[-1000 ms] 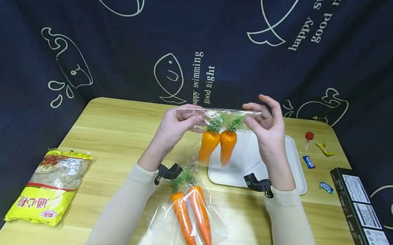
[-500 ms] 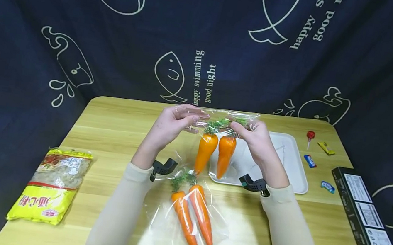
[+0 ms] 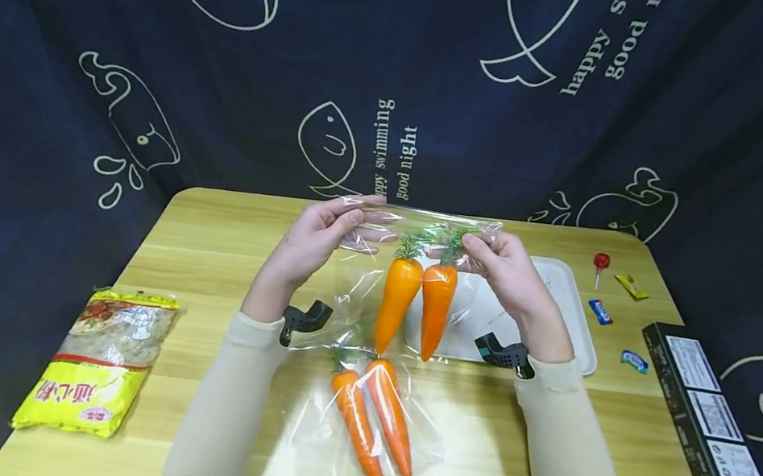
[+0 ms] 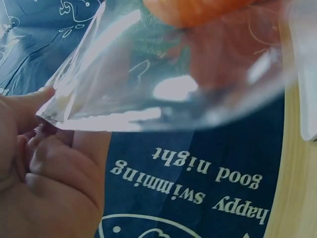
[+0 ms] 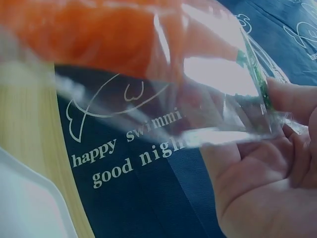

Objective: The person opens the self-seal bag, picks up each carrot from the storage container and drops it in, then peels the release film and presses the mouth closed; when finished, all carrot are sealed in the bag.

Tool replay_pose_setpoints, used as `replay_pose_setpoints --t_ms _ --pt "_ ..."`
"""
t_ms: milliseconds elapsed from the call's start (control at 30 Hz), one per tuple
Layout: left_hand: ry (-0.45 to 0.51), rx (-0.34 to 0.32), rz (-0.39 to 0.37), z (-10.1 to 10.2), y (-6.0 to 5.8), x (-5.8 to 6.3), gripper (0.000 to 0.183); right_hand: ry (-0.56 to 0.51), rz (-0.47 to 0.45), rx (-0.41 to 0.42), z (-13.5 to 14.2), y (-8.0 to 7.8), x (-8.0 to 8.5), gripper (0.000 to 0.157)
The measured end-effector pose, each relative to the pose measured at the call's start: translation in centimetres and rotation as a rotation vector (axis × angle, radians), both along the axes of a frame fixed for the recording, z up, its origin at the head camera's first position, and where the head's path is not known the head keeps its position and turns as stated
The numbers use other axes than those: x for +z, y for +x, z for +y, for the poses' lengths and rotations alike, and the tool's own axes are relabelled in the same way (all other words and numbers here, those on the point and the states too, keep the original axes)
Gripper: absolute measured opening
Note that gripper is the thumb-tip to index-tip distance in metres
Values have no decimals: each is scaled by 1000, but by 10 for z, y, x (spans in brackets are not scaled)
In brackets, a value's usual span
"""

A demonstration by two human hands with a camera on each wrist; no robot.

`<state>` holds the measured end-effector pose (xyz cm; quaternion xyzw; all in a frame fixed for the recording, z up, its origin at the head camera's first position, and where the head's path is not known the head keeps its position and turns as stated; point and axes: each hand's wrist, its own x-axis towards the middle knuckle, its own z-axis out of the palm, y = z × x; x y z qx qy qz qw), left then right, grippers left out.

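Observation:
A clear plastic bag [image 3: 358, 288] with two orange carrots [image 3: 400, 297] in it is held up over the table. The carrots hang tips down, their green tops under the bag's upper edge. My left hand [image 3: 311, 240] pinches the bag's left corner between thumb and fingers, the other fingers spread behind the film. At the right corner, my right hand [image 3: 511, 277] pinches the film by the green tops; the right wrist view shows thumb and fingers on it. Below lies a second clear bag [image 3: 313, 464] with two more carrots [image 3: 391, 418], its upper part overlapped by the held one.
Behind the right hand sits a white tray [image 3: 572, 313], partly covered. A lollipop [image 3: 601, 261] and several small wrapped sweets [image 3: 600, 312] lie to its right. A long black box [image 3: 712, 439] is along the right edge. A yellow pasta packet [image 3: 96, 365] lies left.
The right hand has closed its fingers onto the bag's corner, after standing partly open above it. My left hand has shifted slightly left, and the carrots in the held bag hang lower.

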<state>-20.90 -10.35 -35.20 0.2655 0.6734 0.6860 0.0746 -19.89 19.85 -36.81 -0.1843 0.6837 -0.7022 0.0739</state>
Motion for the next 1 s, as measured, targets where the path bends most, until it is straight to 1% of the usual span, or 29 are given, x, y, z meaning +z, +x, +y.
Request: replay_pose_setpoints --t_ms 33,133,167,200,267,333,400,467,567,667,767,900,1000 --pt "20 3 -6 2 0 -1 38 1 -7 -21 0 0 0 25" --pt "112 13 -42 11 -1 -5 46 42 -27 -111 1 0 0 28" --pt "149 14 -58 15 -2 -7 52 59 -35 -137 0 0 0 25" --pt "176 26 -83 19 -2 -9 53 73 -42 -152 0 -1 -1 23" --pt "205 82 -124 28 -2 -13 53 107 -48 -165 -3 -1 0 23" --pt "198 145 -153 34 -3 -15 47 130 -50 -174 -7 -1 -1 23" --pt "154 239 -174 37 -4 -17 40 146 -43 -169 -9 -1 0 24" --pt "120 302 -174 38 -4 -16 35 160 -28 -159 -9 -1 0 27" --pt "71 341 -159 36 -4 -14 32 172 -12 -127 -6 -2 -2 31" --pt "48 333 -137 33 -3 -12 31 166 -1 -86 -2 -2 -3 33" --pt "32 302 -111 27 -3 -10 30 167 10 -65 1 -1 -2 32" --pt "-8 237 -36 21 0 -6 28 182 39 -84 4 4 3 32" --pt "-75 199 29 18 7 1 28 190 67 -116 7 9 10 30"
